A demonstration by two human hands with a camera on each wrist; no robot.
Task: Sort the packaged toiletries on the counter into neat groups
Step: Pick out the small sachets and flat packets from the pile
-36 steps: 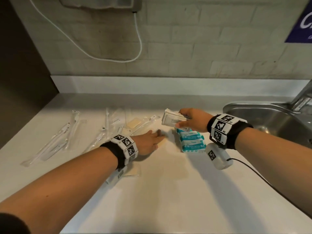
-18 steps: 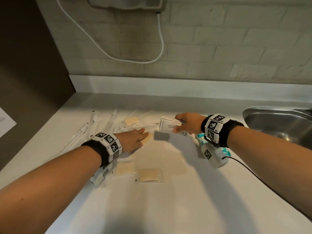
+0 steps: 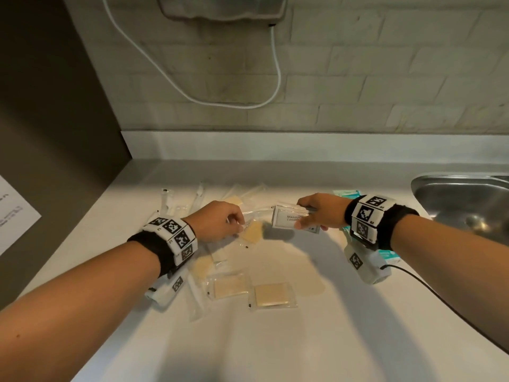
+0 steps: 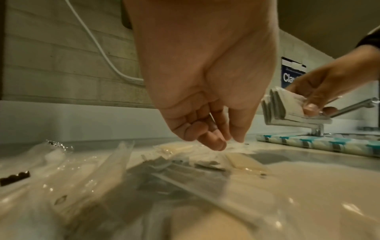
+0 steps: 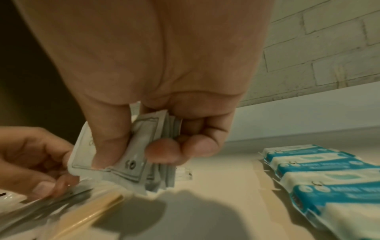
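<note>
My right hand [image 3: 303,220] grips a stack of white shampoo sachets [image 3: 286,220] a little above the counter, thumb on the top one [image 5: 135,164]. My left hand [image 3: 237,226] is just left of it, fingertips [image 4: 220,146] pinching the clear wrapper of a beige packet [image 3: 252,232] that tilts up off the counter. Two more beige packets [image 3: 230,285] [image 3: 272,295] lie flat nearer to me. A row of teal-and-white wipe packs [image 5: 329,178] lies to the right, partly hidden under my right wrist in the head view. Long clear-wrapped items [image 3: 165,199] lie at the far left.
A steel sink [image 3: 462,199] is set into the counter at the right, its tap [image 4: 349,107] behind the sachets. A dark wall panel with a white paper [image 3: 13,213] bounds the left side. A black cable [image 3: 440,301] trails from my right wrist.
My left hand lay flat on the counter; now its fingers have curled and lifted a beige packet. My right hand has carried the sachet stack slightly left, toward the left hand.
</note>
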